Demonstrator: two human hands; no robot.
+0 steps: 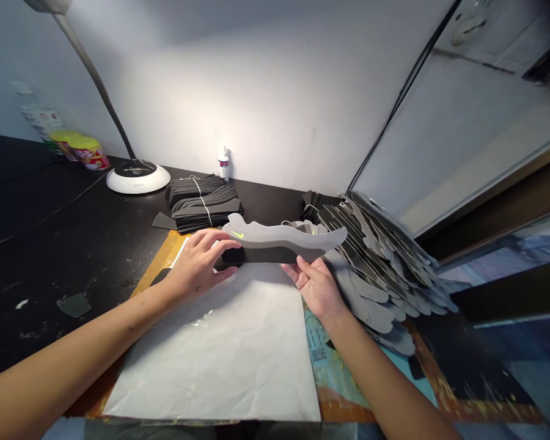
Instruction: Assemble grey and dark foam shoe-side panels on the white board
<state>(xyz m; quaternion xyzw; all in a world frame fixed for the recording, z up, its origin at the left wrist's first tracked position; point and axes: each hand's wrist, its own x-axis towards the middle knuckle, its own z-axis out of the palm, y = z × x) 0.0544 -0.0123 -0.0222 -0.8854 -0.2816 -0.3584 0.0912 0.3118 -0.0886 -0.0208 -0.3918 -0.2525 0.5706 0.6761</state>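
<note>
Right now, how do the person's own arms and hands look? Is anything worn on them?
Both forearms are bare up to the picture's lower edge: no sleeves show. The left hand and the right hand wear no gloves. I can see no ring, watch, bracelet or tape on either wrist or on the fingers that show. The nails look short and plain, though they are small in this view.

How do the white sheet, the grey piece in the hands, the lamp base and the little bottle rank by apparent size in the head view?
1. White sheet, though nearness to the camera enlarges it.
2. Grey piece, held by left hand and right hand.
3. Lamp base.
4. Little bottle, farthest away.
</note>
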